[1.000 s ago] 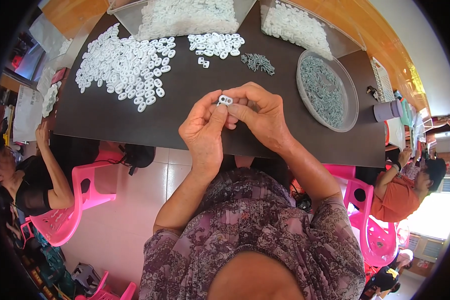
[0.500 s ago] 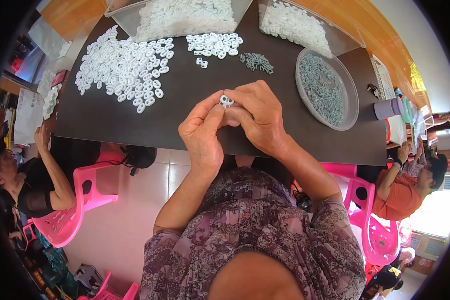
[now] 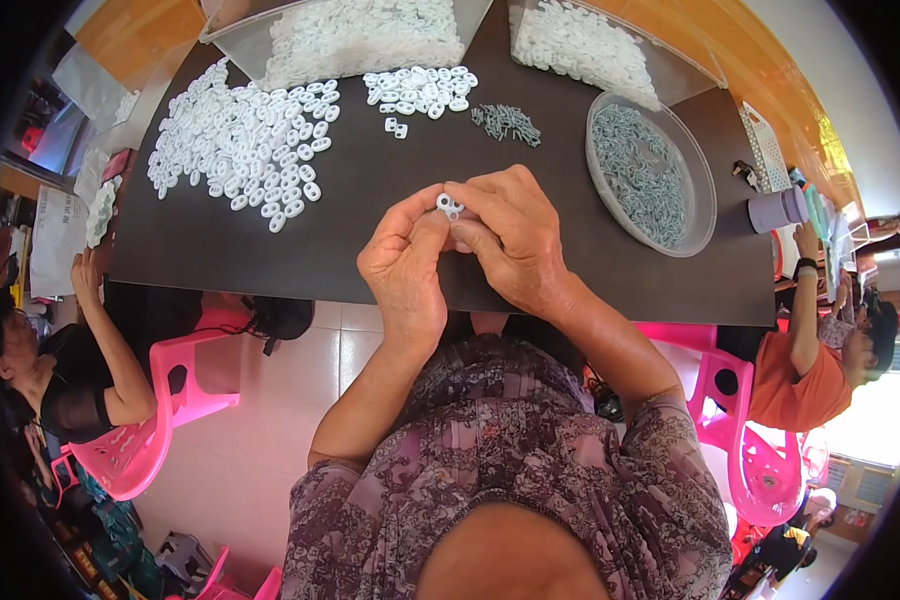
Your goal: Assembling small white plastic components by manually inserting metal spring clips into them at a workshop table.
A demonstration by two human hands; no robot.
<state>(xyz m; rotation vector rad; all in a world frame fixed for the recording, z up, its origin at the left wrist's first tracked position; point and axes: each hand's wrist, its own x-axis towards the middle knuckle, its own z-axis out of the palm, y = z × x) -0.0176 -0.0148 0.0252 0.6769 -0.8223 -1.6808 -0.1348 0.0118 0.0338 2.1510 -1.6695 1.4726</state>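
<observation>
Between the fingertips of both hands, above the table's near part, is a small white plastic piece with round holes. My left hand pinches it from the left, thumb and forefinger closed. From the right, my right hand grips it with its fingers and thumb. The fingertips cover part of it, so anything set into its holes cannot be made out. Straight beyond the hands lies a small heap of grey screws. Two small squarish white pieces lie left of the screws, near a group of oval two-holed white pieces.
A large pile of white oval pieces spreads over the dark table at left. Clear bins of white pieces stand at the back. A round tub of screws and a lilac cup are at right. People sit on both sides.
Both hands keep their pinch on the white piece, which has tilted slightly. The table scene has shifted a little in view. The person at right has stretched an arm toward the table.
</observation>
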